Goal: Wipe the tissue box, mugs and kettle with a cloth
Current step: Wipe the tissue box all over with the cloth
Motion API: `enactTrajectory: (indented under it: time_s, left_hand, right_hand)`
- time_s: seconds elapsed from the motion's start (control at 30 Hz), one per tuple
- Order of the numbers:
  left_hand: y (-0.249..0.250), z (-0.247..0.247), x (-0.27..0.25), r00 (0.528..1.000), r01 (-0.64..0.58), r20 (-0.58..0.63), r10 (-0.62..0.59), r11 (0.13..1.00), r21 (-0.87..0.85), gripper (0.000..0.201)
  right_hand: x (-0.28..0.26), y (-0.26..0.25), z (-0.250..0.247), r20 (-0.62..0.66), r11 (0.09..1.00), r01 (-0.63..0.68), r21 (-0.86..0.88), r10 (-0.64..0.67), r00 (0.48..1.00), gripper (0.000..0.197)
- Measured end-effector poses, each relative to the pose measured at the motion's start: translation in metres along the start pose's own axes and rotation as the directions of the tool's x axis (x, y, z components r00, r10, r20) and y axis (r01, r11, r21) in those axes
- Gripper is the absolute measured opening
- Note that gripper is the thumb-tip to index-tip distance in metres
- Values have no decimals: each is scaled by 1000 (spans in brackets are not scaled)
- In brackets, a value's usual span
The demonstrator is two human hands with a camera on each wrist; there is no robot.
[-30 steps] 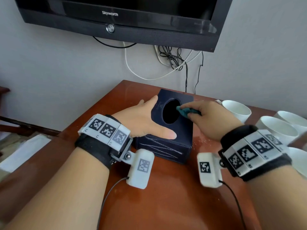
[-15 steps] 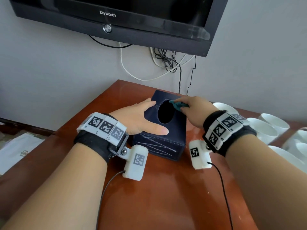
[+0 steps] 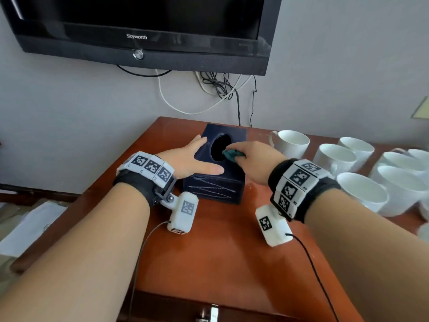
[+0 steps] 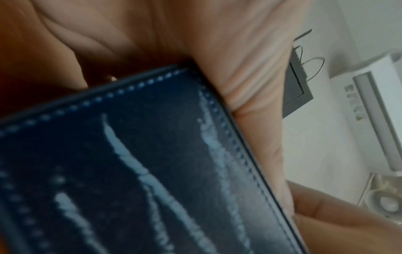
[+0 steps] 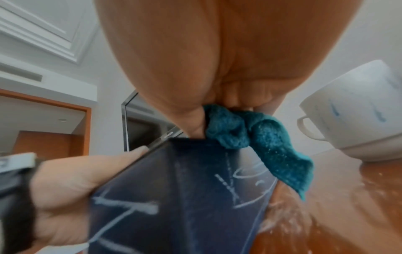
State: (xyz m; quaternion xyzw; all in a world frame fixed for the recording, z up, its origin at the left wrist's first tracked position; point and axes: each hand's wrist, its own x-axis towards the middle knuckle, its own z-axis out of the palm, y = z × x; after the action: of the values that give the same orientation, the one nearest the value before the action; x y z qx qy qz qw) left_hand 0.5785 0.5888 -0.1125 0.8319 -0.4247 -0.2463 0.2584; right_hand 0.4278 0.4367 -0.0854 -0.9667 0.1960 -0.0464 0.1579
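At frame centre, the dark blue tissue box (image 3: 214, 180) stood on the worktop (image 3: 220, 247). The left hand (image 3: 190, 160) lay flat, fingers straight, on its top. The right hand (image 3: 254, 159) gripped a bunched teal cloth (image 3: 232, 154) beside the round opening.

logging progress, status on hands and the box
Left hand flat on box, steadying. Right hand grips cloth at the top hole. Chalk marks remain on front. Mugs close right.

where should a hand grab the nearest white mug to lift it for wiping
Probably the handle of the white mug, coming from the left: its loop sticks out toward the tissue box, while more mugs crowd its right side.
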Motion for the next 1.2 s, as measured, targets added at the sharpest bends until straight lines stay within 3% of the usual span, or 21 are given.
enactTrajectory:
  time_s: [0.27,0.57,0.73,0.9,0.97,1.1,1.17,1.2]
  left_hand:
    - [-11,9,4,999,-21,-41,17,997,-80,140]
    - [-8,4,4,999,40,-34,-39,999,30,135]
    - [-4,4,3,997,65,-37,-63,995,76,129]
    - [2,2,1,996,79,-40,-74,987,141,126]
    - [2,5,0,995,84,-68,-75,986,146,115]
    - [11,6,-8,980,123,-127,-156,964,-234,99]
    - [9,-2,-14,958,198,-147,-246,939,-281,91]
    - [3,-7,-16,955,204,-146,-257,931,-301,97]
  right_hand:
    - [59,10,-14,55,995,-97,-16,97,994,43]
    - [91,14,-14,29,988,-138,76,136,990,44]
    - [60,9,-17,61,978,-138,155,130,990,48]
    - [8,-3,-17,101,979,-64,191,45,994,48]
    - [-10,-7,-15,126,985,-28,172,6,992,50]
    - [-42,-13,-7,187,995,68,67,-79,979,53]
    - [-48,-18,-3,204,992,121,45,-127,971,57]
    - [-49,-21,-3,220,989,145,37,-150,964,59]
